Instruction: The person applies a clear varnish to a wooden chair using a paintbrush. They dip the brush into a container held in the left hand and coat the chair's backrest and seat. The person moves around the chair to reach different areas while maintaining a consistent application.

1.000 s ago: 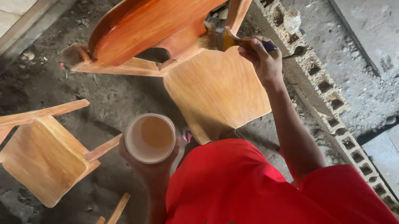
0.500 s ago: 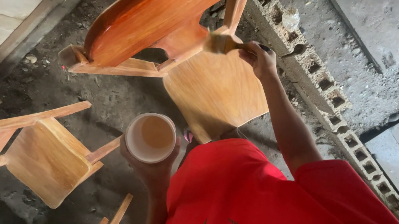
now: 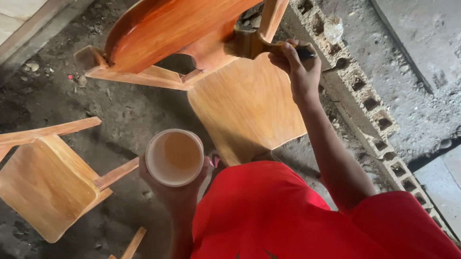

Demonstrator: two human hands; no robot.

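Since approx. 1 s ago the right hand [image 3: 300, 72], closed on a brush [image 3: 255, 43], has slid to the chair [image 3: 200, 17] joint at top centre, while left hand [image 3: 177, 182], wrapped round the cup [image 3: 174, 157] mid-frame, may tilt & spill finish, w/ drips likely.

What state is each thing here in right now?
Paintbrush: gripped by the right hand, bristles on the chair frame.
Cup: upright in the left hand, holding pale liquid.
Glossy chair: back coated, shiny; seat paler.
Chair at left: bare wood, tipped over.
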